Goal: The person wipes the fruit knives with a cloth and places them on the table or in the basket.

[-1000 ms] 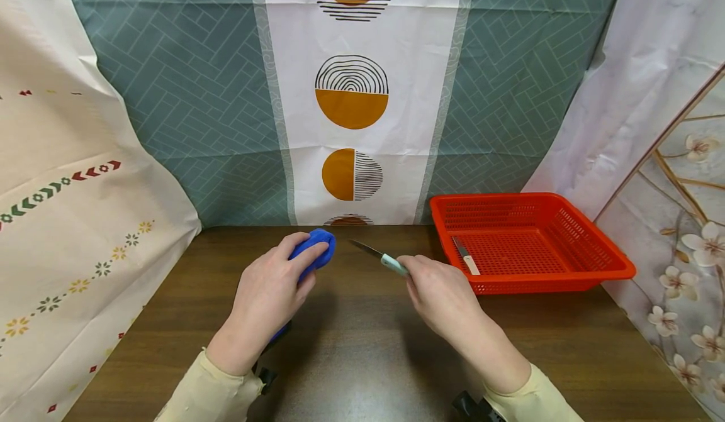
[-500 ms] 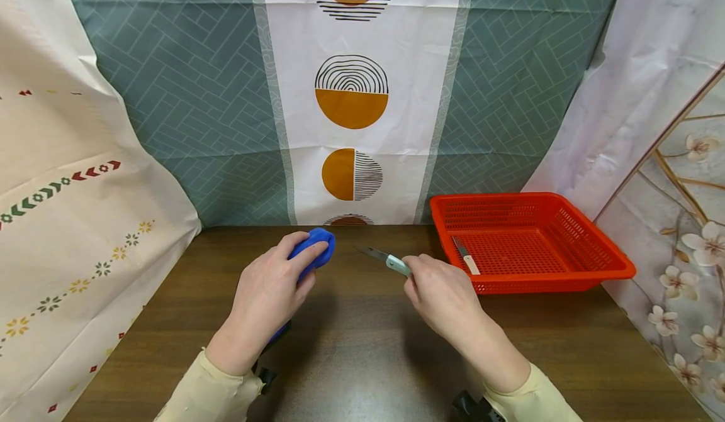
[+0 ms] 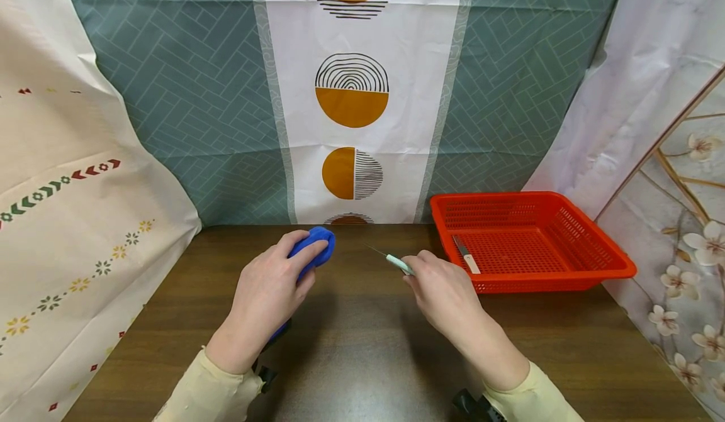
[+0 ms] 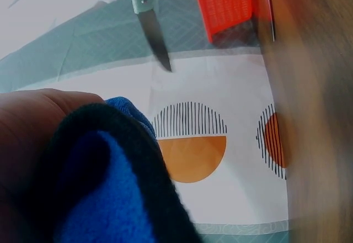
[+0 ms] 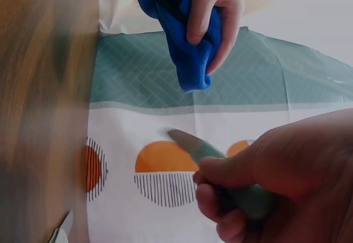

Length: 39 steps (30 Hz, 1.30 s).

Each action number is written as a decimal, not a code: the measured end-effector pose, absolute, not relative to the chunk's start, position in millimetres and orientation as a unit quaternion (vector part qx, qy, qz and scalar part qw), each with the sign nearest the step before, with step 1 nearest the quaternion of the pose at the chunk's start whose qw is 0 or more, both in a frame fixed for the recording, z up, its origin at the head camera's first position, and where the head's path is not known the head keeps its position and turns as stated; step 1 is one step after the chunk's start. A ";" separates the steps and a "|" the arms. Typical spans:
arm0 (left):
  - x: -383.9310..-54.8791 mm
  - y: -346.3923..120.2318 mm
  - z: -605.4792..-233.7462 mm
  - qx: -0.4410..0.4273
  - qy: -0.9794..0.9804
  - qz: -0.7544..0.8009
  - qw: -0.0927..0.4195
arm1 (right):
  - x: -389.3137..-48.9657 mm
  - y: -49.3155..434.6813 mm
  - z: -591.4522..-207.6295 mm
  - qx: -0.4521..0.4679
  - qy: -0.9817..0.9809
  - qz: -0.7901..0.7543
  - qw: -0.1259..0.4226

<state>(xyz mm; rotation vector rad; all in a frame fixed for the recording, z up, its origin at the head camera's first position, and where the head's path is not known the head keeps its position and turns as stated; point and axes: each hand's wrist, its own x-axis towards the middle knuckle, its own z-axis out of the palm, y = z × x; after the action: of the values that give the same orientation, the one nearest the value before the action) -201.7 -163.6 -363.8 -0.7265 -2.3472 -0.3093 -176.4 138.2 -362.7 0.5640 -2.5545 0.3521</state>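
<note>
My left hand, held over the table, grips a bunched blue cloth. Dark edging runs along the cloth in the left wrist view, and part of it hangs below the hand. Across from it, my right hand grips a small knife by its pale green handle. The blade points left toward the cloth, apart from it, and looks almost edge-on in the head view. From the left wrist the flat of the knife's blade shows plainly. Fingers hide the rear of the handle.
A red plastic basket stands at the back right of the brown wooden table. Inside it, near the left wall, lies another knife with a whitish handle. Patterned fabric hangs behind and at both sides.
The knife has drawn slightly right, away from the cloth, and rolled so its blade looks thinner in the head view. My left hand and the cloth stay nearly still.
</note>
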 end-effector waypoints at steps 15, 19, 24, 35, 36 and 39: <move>-200.0 -165.0 -361.4 -0.272 -0.900 -0.119 0.318 | -177.3 138.2 -363.6 0.201 -0.936 0.136 0.255; -200.0 -165.1 -361.1 -0.271 -0.901 -0.119 0.319 | -177.4 138.0 -362.5 0.196 -0.937 0.138 0.253; -199.5 -165.4 -360.7 -0.269 -0.901 -0.119 0.318 | -178.0 137.4 -362.3 0.187 -0.940 0.132 0.252; -198.6 -163.1 -360.8 -0.274 -0.897 -0.122 0.326 | -178.3 137.7 -363.7 0.187 -0.939 0.139 0.253; -198.6 -162.8 -360.8 -0.275 -0.896 -0.122 0.327 | -178.3 137.9 -364.0 0.190 -0.938 0.139 0.256; -198.6 -162.2 -360.8 -0.276 -0.895 -0.122 0.329 | -178.6 138.4 -364.3 0.196 -0.934 0.141 0.262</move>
<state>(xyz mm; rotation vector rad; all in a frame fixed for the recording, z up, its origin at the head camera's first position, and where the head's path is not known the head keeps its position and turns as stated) -198.6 -162.2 -360.8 -0.7217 -2.3424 -0.3198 -178.6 138.4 -364.3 0.5291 -2.5279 0.3825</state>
